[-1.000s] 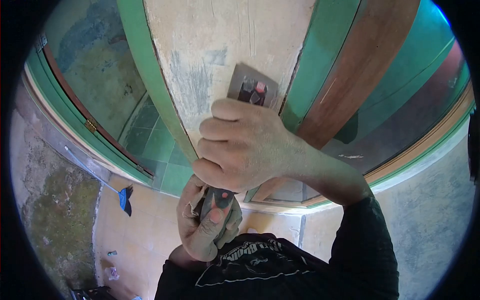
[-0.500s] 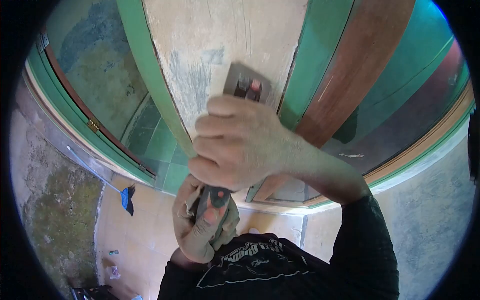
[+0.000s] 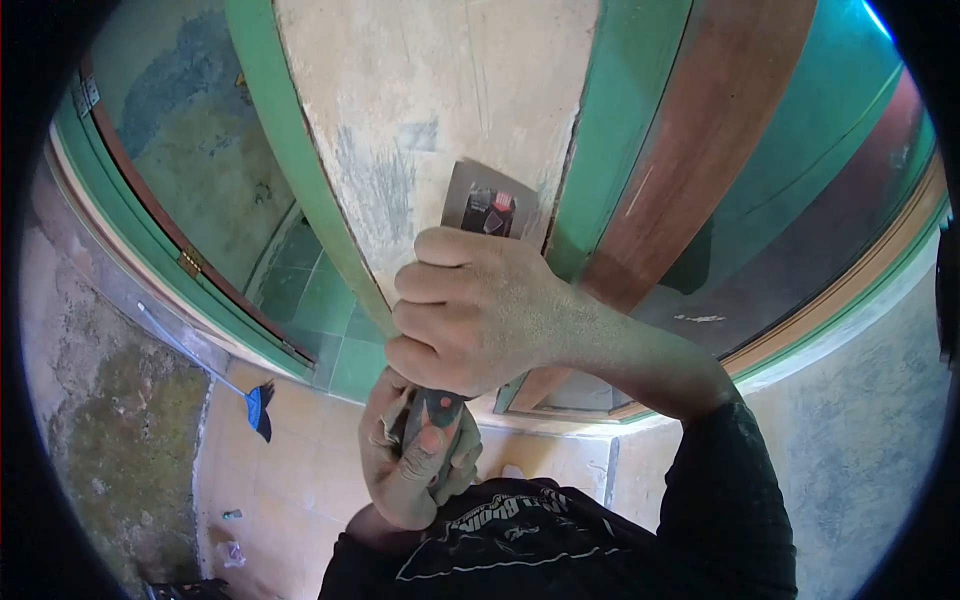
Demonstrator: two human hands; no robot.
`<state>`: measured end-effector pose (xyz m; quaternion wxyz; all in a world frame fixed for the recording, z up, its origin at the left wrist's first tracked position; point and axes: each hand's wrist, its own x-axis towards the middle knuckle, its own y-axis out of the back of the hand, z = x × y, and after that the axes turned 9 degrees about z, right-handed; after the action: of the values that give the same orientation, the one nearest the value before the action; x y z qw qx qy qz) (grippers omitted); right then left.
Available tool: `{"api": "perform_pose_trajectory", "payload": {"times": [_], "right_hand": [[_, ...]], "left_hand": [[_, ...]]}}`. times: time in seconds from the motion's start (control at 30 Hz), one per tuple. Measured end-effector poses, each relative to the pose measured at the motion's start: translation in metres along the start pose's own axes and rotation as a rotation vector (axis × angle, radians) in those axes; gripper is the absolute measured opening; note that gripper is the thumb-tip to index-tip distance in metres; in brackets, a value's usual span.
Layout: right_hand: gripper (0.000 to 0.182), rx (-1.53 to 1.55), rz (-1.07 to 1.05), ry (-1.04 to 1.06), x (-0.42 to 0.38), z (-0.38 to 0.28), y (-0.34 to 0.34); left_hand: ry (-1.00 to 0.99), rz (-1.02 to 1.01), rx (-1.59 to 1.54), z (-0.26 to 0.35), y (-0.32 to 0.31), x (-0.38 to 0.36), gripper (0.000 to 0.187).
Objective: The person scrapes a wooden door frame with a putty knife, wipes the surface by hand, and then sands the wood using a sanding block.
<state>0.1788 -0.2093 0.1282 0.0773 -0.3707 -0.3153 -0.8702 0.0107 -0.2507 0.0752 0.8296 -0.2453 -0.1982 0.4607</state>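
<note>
A scraper [image 3: 490, 208] with a flat grey blade and a red-and-black label stands against the worn, patchy wall panel [image 3: 400, 60]. My right hand [image 3: 480, 310] is closed in a fist over its middle, knuckles toward me, and hides that stretch. Below, my left hand [image 3: 415, 455] wraps the dark handle [image 3: 440, 405], which has a red dot, with the thumb lying along it. Pale dust coats both hands. Grey smudges [image 3: 385, 165] mark the panel left of the blade.
Green frames [image 3: 615, 130] border the panel, with a brown wooden post [image 3: 700, 140] on the right. An opening at left shows green floor tiles [image 3: 345, 350]. A blue broom [image 3: 258, 405] leans near the mossy ground [image 3: 145, 440]. Small litter [image 3: 232, 553] lies on the tiled floor [image 3: 300, 480].
Both hands and the scraper have moved slightly down the panel. The blade, blurred before, now looks sharp. The whole view has shifted a little too.
</note>
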Motion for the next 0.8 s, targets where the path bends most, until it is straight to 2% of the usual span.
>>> {"api": "perform_pose_trajectory", "payload": {"times": [0.2, 0.33, 0.37, 0.53, 0.8], "right_hand": [[0.019, -0.022, 0.059, 0.020, 0.008, 0.012, 0.000], [0.020, -0.002, 0.038, -0.011, -0.002, 0.000, 0.002], [0.020, -0.006, 0.039, -0.008, -0.004, 0.002, 0.002], [0.020, 0.046, 0.117, -0.001, 0.010, 0.012, 0.005], [0.022, 0.059, 0.086, 0.006, 0.004, 0.007, 0.005]], "left_hand": [[-0.009, -0.005, 0.011, 0.016, -0.009, 0.003, 0.064], [-0.038, 0.066, 0.027, -0.003, -0.009, -0.006, 0.065], [0.026, 0.042, 0.019, -0.002, -0.008, -0.006, 0.064], [0.003, 0.031, 0.026, 0.014, -0.013, -0.004, 0.060], [-0.016, 0.072, 0.058, 0.008, -0.017, -0.007, 0.061]]}}
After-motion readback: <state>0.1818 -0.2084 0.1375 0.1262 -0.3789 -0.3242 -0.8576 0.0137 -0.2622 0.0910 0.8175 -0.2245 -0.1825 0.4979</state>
